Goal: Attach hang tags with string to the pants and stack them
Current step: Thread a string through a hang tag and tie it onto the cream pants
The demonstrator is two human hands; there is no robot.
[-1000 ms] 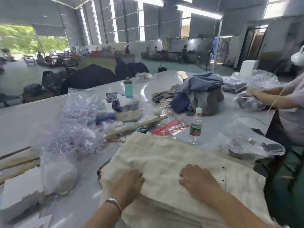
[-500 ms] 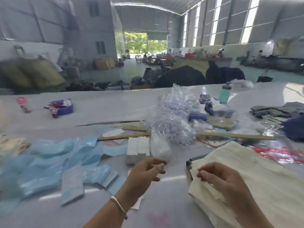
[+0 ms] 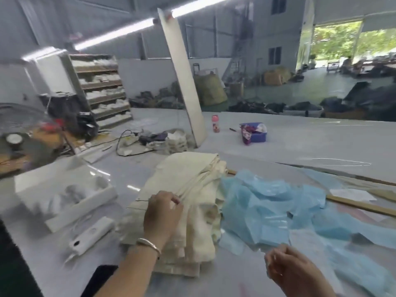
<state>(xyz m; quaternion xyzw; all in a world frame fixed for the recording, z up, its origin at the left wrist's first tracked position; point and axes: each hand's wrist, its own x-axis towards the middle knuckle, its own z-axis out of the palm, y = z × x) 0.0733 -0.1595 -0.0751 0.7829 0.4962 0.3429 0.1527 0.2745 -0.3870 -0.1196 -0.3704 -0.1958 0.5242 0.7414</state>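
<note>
A stack of folded cream pants (image 3: 192,185) lies on the white table (image 3: 321,142) in front of me. My left hand (image 3: 162,211), with a silver bangle on the wrist, sits on top of the stack, and its fingers curl into the top layer of cloth near a fold. My right hand (image 3: 293,269) hovers low at the right, above the table and apart from the stack. Its fingers are curled, and blur hides whether they pinch anything. No hang tag or string shows clearly.
Crumpled blue plastic bags (image 3: 278,206) spread to the right of the stack. A white handheld tool (image 3: 92,234) and a white box (image 3: 64,196) lie to the left. A wooden stick (image 3: 360,205), a blue basket (image 3: 255,133), a red bottle (image 3: 215,123) and a white pillar (image 3: 184,82) stand farther off.
My view has swung far to the left, away from another cream stack. My left hand has gone from hanging in the air to gripping the top of this stack; my right hand has come off the cloth.
</note>
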